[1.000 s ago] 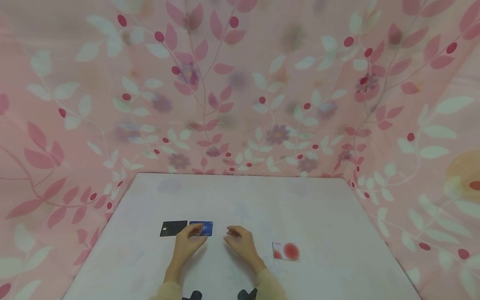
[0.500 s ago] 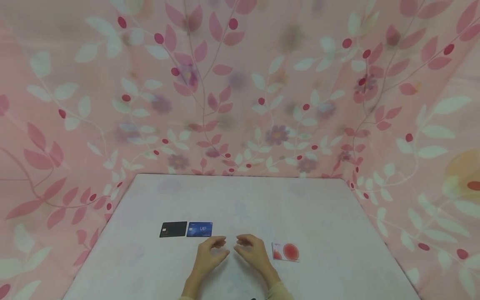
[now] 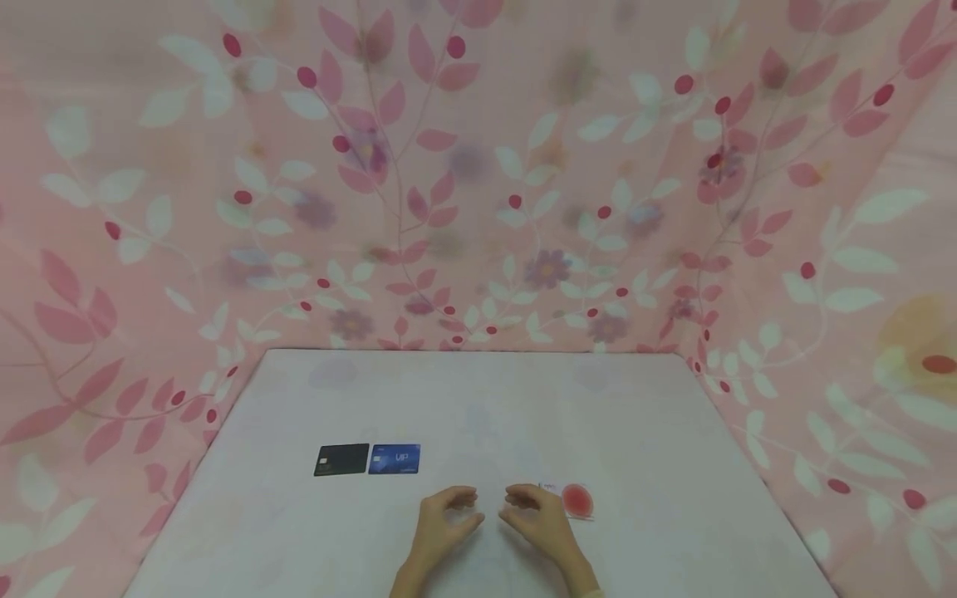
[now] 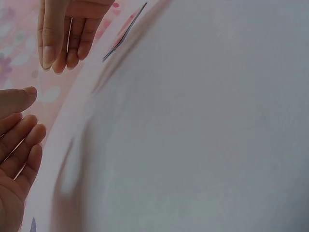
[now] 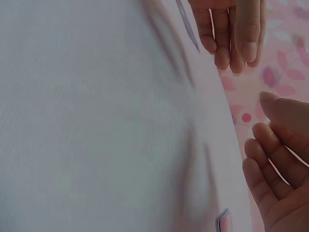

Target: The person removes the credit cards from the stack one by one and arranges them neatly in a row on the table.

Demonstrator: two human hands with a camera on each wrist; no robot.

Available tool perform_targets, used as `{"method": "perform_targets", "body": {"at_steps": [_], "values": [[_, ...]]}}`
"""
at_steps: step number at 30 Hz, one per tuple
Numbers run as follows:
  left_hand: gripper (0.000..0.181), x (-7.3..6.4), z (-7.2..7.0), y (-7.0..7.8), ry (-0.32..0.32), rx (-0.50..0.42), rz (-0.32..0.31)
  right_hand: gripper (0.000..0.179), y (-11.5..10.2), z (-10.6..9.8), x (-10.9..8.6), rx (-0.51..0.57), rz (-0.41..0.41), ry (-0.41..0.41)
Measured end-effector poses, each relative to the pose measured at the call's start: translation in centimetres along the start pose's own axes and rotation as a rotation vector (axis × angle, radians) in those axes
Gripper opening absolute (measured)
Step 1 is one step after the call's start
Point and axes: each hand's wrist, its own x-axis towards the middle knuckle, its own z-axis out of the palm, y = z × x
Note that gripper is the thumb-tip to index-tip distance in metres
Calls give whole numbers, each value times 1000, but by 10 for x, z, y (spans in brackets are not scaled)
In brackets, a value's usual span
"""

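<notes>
In the head view my left hand (image 3: 443,527) hovers over the near middle of the table with loosely bent fingers, holding nothing. Facing it across a small gap, my right hand (image 3: 544,525) is likewise relaxed and holds nothing. It partly covers a white card with red circles (image 3: 577,501), which lies just beyond and to its right. Farther left, a black card (image 3: 341,459) lies beside a blue card (image 3: 395,458) lettered VIP. The right wrist view shows both the right hand (image 5: 280,169) and the left hand (image 5: 229,31) with their palms partly visible.
A white-covered table (image 3: 478,399) bears the cards. Pink fabric with leaves and flowers (image 3: 478,208) hangs behind it and along both sides.
My left hand has drawn back from the blue card, toward the near right. My right hand has moved right and nearer, now overlapping the red-circled card in view. The cards stay where they lay.
</notes>
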Motion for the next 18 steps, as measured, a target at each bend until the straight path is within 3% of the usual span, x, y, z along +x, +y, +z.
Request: {"method": "perform_targets", "body": {"at_steps": [7, 14, 18], "values": [[31, 6, 23, 1, 5, -9, 80, 30, 40, -13, -9, -21, 18, 61], [33, 14, 52, -3, 10, 9, 247, 32, 52, -26, -14, 48, -97, 99], [33, 17, 68, -6, 21, 20, 275, 32, 57, -32, -17, 39, -44, 136]]}}
